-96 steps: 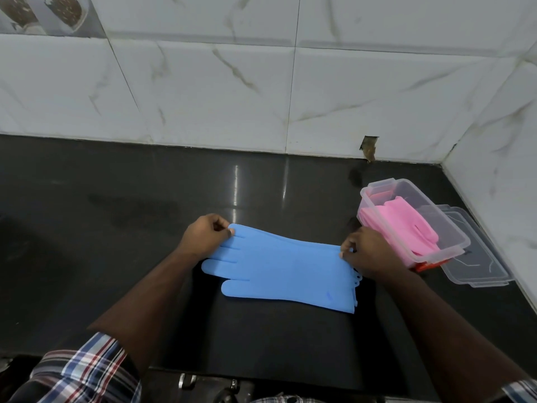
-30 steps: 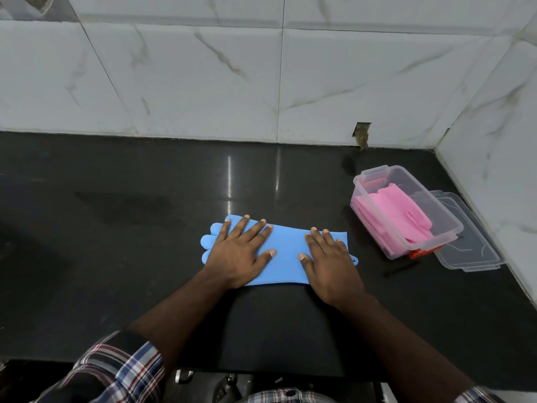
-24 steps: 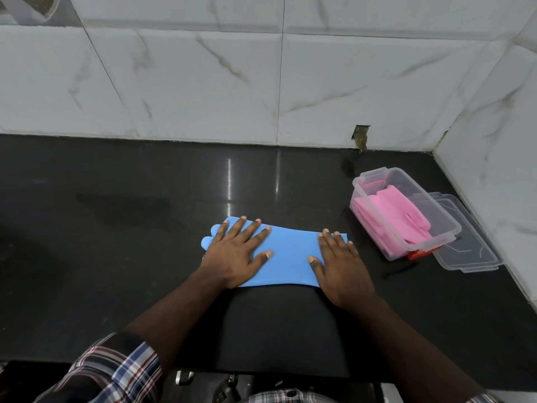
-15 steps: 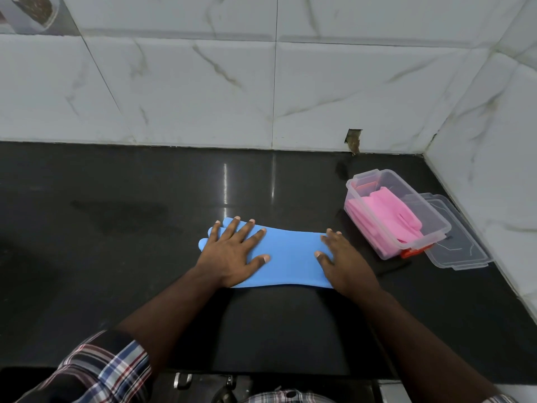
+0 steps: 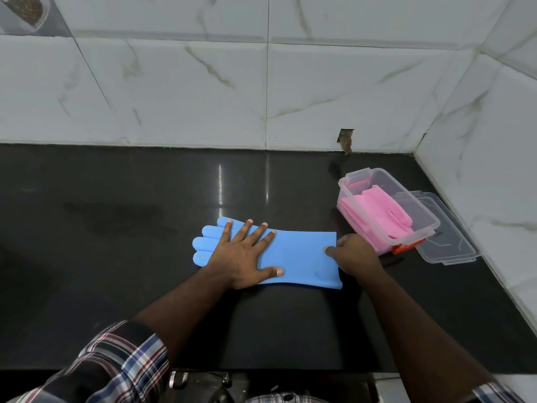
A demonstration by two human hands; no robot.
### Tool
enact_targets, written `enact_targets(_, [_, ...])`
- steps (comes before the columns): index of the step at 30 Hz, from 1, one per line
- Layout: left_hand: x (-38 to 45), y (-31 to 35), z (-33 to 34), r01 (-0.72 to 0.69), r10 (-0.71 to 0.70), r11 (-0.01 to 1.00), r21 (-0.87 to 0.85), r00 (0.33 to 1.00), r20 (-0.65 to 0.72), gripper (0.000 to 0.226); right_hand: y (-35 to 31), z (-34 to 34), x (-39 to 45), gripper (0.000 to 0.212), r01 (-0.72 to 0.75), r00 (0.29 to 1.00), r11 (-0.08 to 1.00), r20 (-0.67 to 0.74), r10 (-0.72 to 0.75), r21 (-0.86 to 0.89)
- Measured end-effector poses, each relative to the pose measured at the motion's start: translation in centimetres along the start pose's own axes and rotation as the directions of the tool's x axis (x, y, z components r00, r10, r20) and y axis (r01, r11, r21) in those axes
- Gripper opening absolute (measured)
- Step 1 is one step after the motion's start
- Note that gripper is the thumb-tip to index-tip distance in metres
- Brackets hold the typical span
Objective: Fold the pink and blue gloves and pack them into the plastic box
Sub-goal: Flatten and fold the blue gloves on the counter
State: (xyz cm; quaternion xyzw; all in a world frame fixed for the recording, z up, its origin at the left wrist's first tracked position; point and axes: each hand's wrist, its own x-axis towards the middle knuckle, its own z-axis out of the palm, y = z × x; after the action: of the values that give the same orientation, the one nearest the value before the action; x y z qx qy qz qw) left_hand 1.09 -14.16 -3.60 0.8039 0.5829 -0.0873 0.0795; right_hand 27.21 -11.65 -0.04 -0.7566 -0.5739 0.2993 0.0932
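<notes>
The blue gloves (image 5: 302, 257) lie flat on the black counter, fingers pointing left, cuff to the right. My left hand (image 5: 244, 254) rests flat on their finger end with fingers spread. My right hand (image 5: 353, 254) sits at the cuff edge, thumb on top and fingers curled at the edge. Whether the fingers are under the cuff is hidden. The pink gloves (image 5: 380, 216) lie folded inside the clear plastic box (image 5: 424, 210) to the right, which stands open.
The box's clear lid (image 5: 447, 245) lies on the counter behind and right of the box, near the tiled side wall. An orange-red clip shows at the box's near end. Tiled walls bound the counter at the back and right.
My right hand slid from flat on the blue gloves to the cuff edge and curled there. My left hand stayed pressed on the finger end. The camera shifted slightly.
</notes>
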Motion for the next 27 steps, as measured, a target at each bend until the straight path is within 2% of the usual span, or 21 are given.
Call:
enact_targets(3, [0.1, 0.0, 0.1, 0.002, -0.002, 1.0, 0.002, 1.0, -0.005, 0.096, -0.1, 0.0, 0.1, 0.024, 0.027, 1.0, 0.995, -0.003, -0.027, 0.099])
enact_targets(5, [0.0, 0.0, 0.2, 0.003, -0.003, 1.0, -0.001, 1.0, -0.01, 0.097, 0.2, -0.1, -0.1, 0.022, 0.016, 0.998, 0.974, 0.051, -0.028, 0.225])
enact_targets(7, [0.1, 0.0, 0.2, 0.002, -0.002, 1.0, -0.005, 1.0, -0.009, 0.097, 1.0, -0.2, -0.3, 0.054, 0.01, 0.987, 0.948, 0.147, -0.06, 0.317])
enact_targets(9, [0.1, -0.1, 0.2, 0.001, -0.001, 1.0, -0.005, 1.0, 0.0, 0.097, 1.4, -0.7, -0.9, 0.092, 0.035, 0.97, 0.953, 0.218, -0.105, 0.3])
enact_targets(11, [0.1, -0.1, 0.1, 0.001, -0.001, 1.0, -0.006, 1.0, 0.003, 0.097, 1.6, -1.2, -1.2, 0.105, 0.075, 0.943, 0.948, 0.289, -0.168, 0.308])
enact_targets(15, [0.1, 0.0, 0.2, 0.001, -0.001, 1.0, 0.0, 1.0, -0.002, 0.097, 1.6, -2.3, -1.3, 0.096, 0.005, 0.899, 0.916, 0.4, -0.179, 0.4])
enact_targets(18, [0.2, -0.1, 0.2, -0.001, 0.001, 1.0, -0.001, 1.0, 0.003, 0.097, 1.3, -2.7, -1.2, 0.099, -0.039, 0.882, 0.927, 0.45, -0.144, 0.373])
enact_targets(21, [0.2, 0.0, 0.2, -0.001, 0.001, 1.0, -0.003, 1.0, -0.001, 0.097, 0.8, -2.9, -1.3, 0.101, -0.033, 0.887, 0.943, 0.445, -0.125, 0.33])
enact_targets(27, [0.2, -0.3, -0.3, -0.027, 0.027, 1.0, -0.002, 0.999, 0.018, 0.1, -0.2, -4.4, -1.6, 0.101, 0.086, 0.91, 0.973, 0.382, -0.164, 0.213])
